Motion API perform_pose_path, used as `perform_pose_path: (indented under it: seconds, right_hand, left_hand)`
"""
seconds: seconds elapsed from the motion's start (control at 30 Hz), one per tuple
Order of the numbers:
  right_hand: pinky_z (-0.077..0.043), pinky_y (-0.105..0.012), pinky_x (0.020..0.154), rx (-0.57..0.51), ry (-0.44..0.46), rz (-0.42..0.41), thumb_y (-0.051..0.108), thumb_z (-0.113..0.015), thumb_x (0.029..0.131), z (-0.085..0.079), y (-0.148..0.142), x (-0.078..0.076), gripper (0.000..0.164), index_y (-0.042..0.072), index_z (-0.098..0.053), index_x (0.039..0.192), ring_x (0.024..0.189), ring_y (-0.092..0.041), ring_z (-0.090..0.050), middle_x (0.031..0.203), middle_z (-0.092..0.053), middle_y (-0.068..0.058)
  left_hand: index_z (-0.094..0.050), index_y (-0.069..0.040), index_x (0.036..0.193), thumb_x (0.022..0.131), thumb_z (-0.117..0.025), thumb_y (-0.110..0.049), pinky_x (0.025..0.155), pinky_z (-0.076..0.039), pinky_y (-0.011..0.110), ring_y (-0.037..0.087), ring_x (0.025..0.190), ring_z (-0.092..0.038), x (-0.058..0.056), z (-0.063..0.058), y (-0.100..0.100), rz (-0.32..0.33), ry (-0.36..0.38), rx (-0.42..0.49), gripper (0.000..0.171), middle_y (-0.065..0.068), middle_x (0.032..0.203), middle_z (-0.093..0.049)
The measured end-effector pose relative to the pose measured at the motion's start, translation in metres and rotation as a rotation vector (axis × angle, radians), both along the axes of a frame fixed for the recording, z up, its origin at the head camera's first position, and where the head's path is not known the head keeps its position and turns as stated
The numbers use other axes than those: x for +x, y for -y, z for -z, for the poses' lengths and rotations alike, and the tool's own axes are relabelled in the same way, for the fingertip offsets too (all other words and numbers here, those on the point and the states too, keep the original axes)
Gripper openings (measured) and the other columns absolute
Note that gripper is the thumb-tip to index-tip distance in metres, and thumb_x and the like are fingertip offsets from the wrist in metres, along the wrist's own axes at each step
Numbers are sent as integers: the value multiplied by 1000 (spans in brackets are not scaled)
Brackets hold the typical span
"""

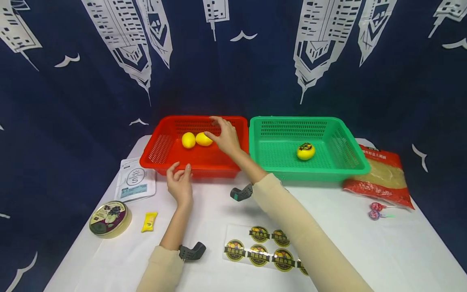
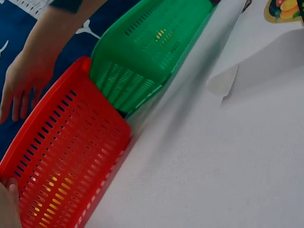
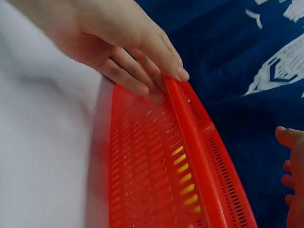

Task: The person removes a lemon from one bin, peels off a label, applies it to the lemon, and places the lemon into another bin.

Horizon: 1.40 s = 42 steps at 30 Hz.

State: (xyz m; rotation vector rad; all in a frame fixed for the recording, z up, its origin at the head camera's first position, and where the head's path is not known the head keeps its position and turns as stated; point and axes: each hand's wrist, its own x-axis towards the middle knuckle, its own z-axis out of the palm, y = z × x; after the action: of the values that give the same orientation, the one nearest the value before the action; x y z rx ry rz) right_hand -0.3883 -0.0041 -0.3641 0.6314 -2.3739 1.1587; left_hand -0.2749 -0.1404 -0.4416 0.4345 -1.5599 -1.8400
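Inside the red basket [image 1: 168, 162], two yellow lemons lie side by side, a left lemon [image 1: 188, 140] and a right lemon [image 1: 202, 140]. My right hand [image 1: 227, 138] hovers over the basket with fingers apart, its thumb overlapping the right lemon in the head view. Loosely curled, my left hand [image 1: 180, 188] is at the basket's front rim. In the right wrist view the left thumb [image 3: 164, 59] overlaps the rim, and its other fingers hang before the slotted outer wall. Another lemon [image 1: 305, 153], bearing a black-and-gold sticker [image 1: 305, 147], sits in the green basket [image 1: 346, 170].
A sheet of round fruit stickers [image 1: 259, 254] lies in front. At left are white pouches [image 1: 135, 180], a round tin [image 1: 109, 219] and a yellow packet [image 1: 149, 222]. A red-and-clear bag [image 1: 384, 176] and lollipops [image 1: 375, 211] lie at right. A patterned curtain [image 1: 233, 81] hangs behind.
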Motion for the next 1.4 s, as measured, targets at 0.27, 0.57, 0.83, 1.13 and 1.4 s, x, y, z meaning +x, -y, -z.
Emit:
perform_pose_path:
  seconds: [0.27,0.57,0.83,1.13,1.4]
  right_hand:
    - [-44,-34,93,83,196,13,32,-66,86,13,27,-39,58,13,-44,136,116,-25,-48,127,-53,-9]
    - [-40,-36,99,222,343,81,31,-68,84,39,37,-64,62,22,-42,139,123,-24,-43,137,-46,-5]
    - [-37,-34,101,258,421,83,32,-68,83,51,42,-72,58,26,-47,137,124,-23,-42,137,-47,-3]
    - [-37,-32,101,309,413,80,25,-70,82,62,41,-85,50,26,-56,129,121,-24,-46,129,-55,-2]
    - [-39,-31,100,261,381,44,20,-72,81,60,42,-82,45,21,-61,124,118,-22,-49,124,-58,-3]
  left_hand:
    - [-55,2,116,80,-73,-16,62,-54,19,18,66,-63,0,3,2,2,-6,-12,44,14,72,-59]
    - [-53,7,115,82,-69,-7,61,-52,16,26,69,-64,15,-17,-4,11,-34,-64,39,24,77,-60]
    - [-56,-2,115,81,-72,-17,62,-53,16,13,68,-63,6,1,3,-7,-37,-91,40,15,76,-61]
    - [-55,6,115,83,-69,-7,62,-52,16,13,68,-63,15,-12,-3,-3,-74,-105,38,23,77,-60]
    - [-54,8,115,83,-69,-6,63,-54,19,20,70,-64,13,-8,0,-6,-108,-101,39,25,78,-60]
